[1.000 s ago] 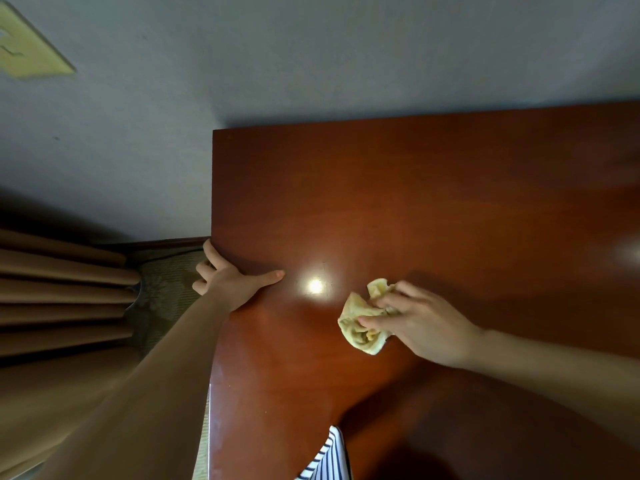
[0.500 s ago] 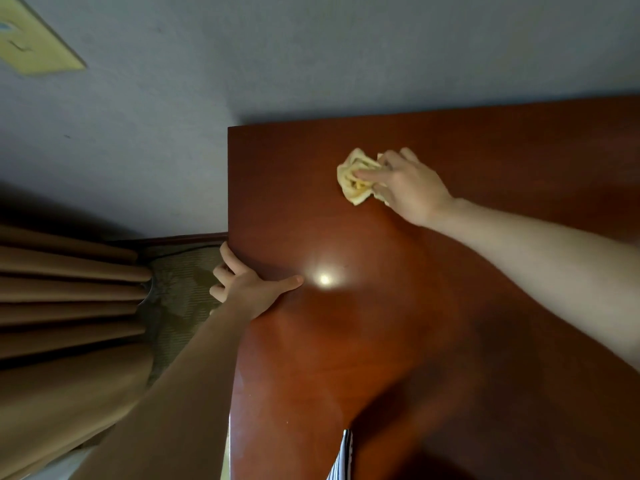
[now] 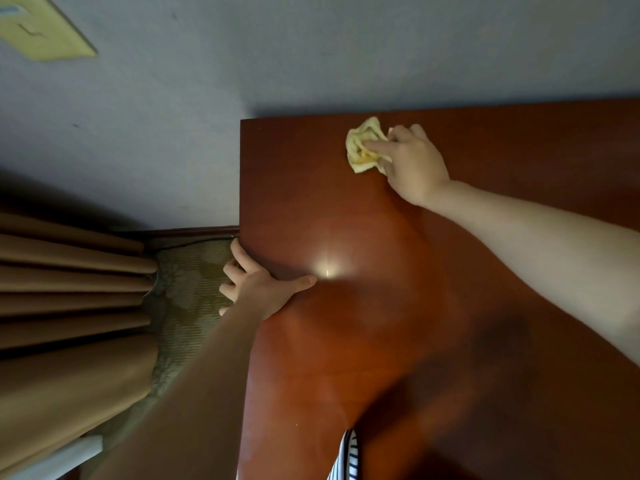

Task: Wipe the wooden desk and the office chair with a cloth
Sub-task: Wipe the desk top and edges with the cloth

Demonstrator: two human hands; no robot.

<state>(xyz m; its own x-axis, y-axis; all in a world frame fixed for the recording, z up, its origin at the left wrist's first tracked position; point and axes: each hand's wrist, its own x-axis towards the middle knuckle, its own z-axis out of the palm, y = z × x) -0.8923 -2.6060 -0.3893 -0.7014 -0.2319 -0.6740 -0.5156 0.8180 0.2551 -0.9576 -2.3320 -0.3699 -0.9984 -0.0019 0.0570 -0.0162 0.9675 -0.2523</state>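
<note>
Head: right hand round crumpled yellow cloth, left hand gripping glossy desk edge

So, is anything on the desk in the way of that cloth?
Nothing visible. The right hand holds the cloth near the far edge of the desk; the left hand grips the left edge, well apart.

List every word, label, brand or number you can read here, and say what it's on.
None. No writing shows on the wooden desk, the cloth, the curtain or the wall.
The yellow plate on the wall bears marks too blurred to read.
</note>
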